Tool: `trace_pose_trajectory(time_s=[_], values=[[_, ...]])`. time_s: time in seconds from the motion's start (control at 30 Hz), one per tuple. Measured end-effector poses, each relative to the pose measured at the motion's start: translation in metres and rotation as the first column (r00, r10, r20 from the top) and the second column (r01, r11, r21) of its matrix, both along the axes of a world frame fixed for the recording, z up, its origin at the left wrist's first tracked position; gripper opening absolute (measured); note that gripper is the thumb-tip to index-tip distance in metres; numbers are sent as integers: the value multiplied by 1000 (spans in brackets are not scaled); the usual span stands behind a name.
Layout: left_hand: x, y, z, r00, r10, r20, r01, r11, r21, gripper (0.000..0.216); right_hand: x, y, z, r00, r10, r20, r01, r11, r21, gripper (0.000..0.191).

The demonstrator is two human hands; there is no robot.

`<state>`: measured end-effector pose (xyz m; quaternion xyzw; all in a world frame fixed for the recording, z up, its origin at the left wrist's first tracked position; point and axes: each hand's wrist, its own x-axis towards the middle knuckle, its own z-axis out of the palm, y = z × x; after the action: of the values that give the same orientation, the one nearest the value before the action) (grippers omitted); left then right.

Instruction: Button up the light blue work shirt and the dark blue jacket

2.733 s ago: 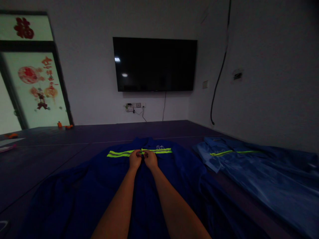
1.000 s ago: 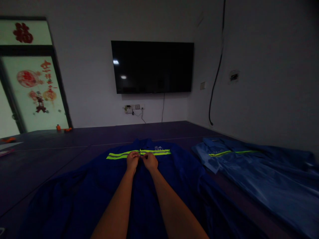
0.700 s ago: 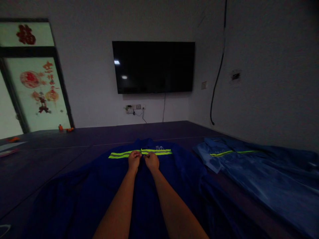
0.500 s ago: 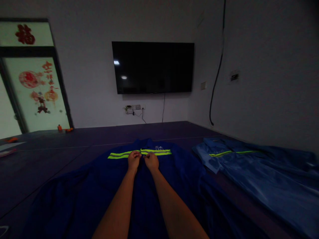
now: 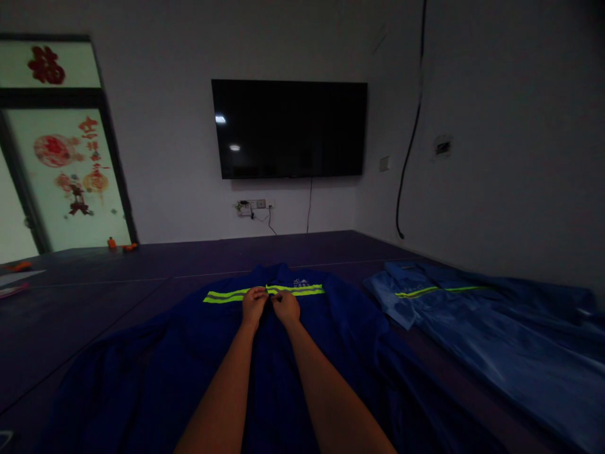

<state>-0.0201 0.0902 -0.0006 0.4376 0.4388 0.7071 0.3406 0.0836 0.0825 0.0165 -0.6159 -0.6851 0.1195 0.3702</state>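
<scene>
A dark blue work jacket (image 5: 198,353) lies spread front side up before me, sleeves out to both sides. Across its chest runs a yellow-green reflective stripe with a grey middle, and white print sits above the stripe on the right. At the centre of the chest my left hand (image 5: 254,306) pinches one edge of the front opening. Close beside it, my right hand (image 5: 286,308) pinches the other edge. Both sets of fingertips meet near the stripe; whether a button or other fastener is between them is too small and dark to see.
A lighter blue work garment (image 5: 491,321) with a yellow stripe lies to the right on the dark purple surface (image 5: 155,261). Small orange objects (image 5: 112,243) stand far left, by the door. A television (image 5: 289,129) hangs on the wall, and a black cable (image 5: 410,151) dangles at right.
Both hands stay at the same place on the jacket front, with only slight finger movement. The whole view has shifted very slightly.
</scene>
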Motion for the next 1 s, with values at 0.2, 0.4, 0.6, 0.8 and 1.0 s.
trace_pose_trajectory(time_s=[0.2,0.4,0.6,0.8,1.0], values=[[1,5,-4,1000,-12,-5,12,1000,-13,23,-1,0,-1,1000,8,19,-8,1000,-1,17],[2,3,-4,999,-46,-16,46,999,-24,25,-1,0,-2,999,1,37,0,1000,-6,18],[2,-2,1,997,-70,-20,70,997,-20,25,-1,-1,-2,999,-5,52,5,1000,-7,20],[2,-3,2,995,-92,-30,91,996,-18,24,-1,-1,-2,998,1,63,0,1000,-8,19],[3,-3,2,995,-95,-34,94,995,-10,22,-1,0,-3,998,-8,66,9,1000,-2,18]])
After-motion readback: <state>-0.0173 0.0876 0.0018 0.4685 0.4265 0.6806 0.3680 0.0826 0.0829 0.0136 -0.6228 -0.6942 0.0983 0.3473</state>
